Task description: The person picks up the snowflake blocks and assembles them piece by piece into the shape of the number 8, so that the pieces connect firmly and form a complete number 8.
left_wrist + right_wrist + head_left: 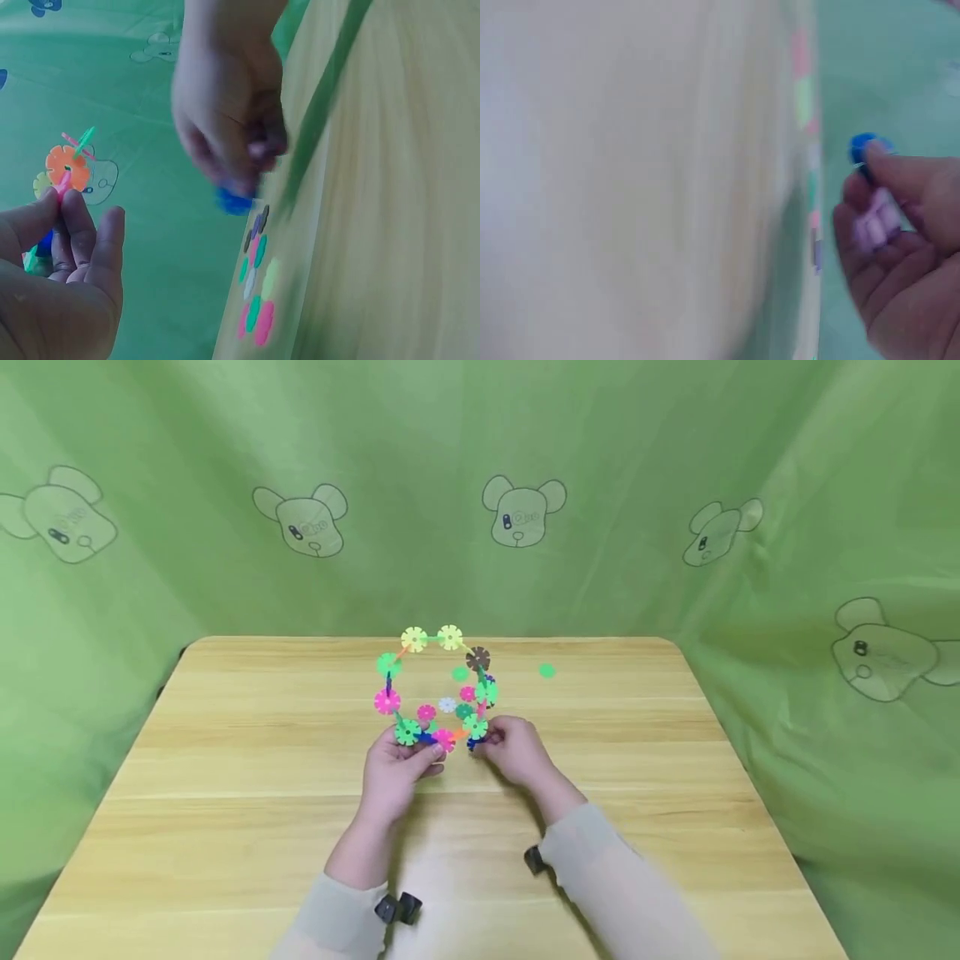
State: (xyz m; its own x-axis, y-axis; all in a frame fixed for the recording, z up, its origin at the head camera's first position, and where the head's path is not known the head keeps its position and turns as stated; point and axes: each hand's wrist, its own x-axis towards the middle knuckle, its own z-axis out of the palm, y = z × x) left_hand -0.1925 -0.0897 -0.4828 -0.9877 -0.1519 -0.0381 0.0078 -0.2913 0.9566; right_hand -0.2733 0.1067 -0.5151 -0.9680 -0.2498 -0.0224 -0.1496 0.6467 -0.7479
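My left hand (390, 774) pinches a pink snowflake disc (445, 741) at the bottom of a ring of interlocked snowflake discs (387, 702). Green, yellow, pink, brown, blue and orange discs make up the ring, which stands upright above the hand. In the left wrist view, an orange disc (67, 168) sits just beyond those fingertips. To the right of the ring's lower side, my right hand (519, 752) holds a blue snowflake disc (862, 148) between thumb and fingertips. In the head view this disc is partly hidden by the fingers.
Several loose discs, among them a white one (447, 704) and a pink one (426, 712), lie on the wooden table (637, 760) behind the hands. A green disc (547, 671) lies apart to the right. Green cloth (420, 427) with bear drawings hangs around the table.
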